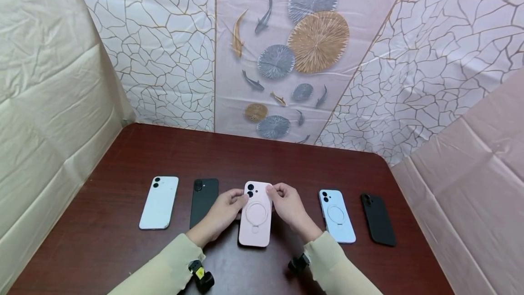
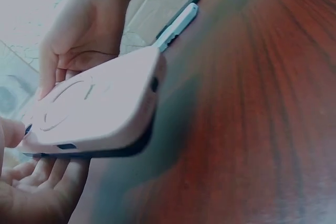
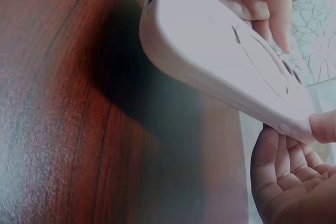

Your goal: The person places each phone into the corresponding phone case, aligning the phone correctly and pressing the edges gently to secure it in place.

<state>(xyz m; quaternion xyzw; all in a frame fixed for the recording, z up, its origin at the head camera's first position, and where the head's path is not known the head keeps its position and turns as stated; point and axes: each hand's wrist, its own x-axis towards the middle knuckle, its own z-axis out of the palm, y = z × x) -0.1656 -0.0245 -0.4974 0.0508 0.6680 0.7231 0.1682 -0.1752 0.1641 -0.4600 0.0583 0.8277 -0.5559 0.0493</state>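
Note:
A pink phone case (image 1: pixel 255 236) with a ring outline on its back is held up off the table between both hands. A dark layer, likely a phone, shows along its underside in the left wrist view. My left hand (image 1: pixel 223 208) pinches the upper left edge, thumb (image 2: pixel 11 132) on the back and fingers beneath. On the opposite edge, near the camera end, my right hand (image 1: pixel 291 206) pinches it the same way, its thumb (image 3: pixel 324 127) on top. Camera lenses (image 1: pixel 250 190) show through the case's cutout.
To the left lie a white phone (image 1: pixel 158 204) and a dark grey phone (image 1: pixel 204 199), partly behind my left hand. A light blue phone case (image 1: pixel 339 217) and a black one (image 1: pixel 378 220) lie to the right. Patterned cloth (image 1: pixel 163 35) hangs around the brown table (image 1: pixel 163 149).

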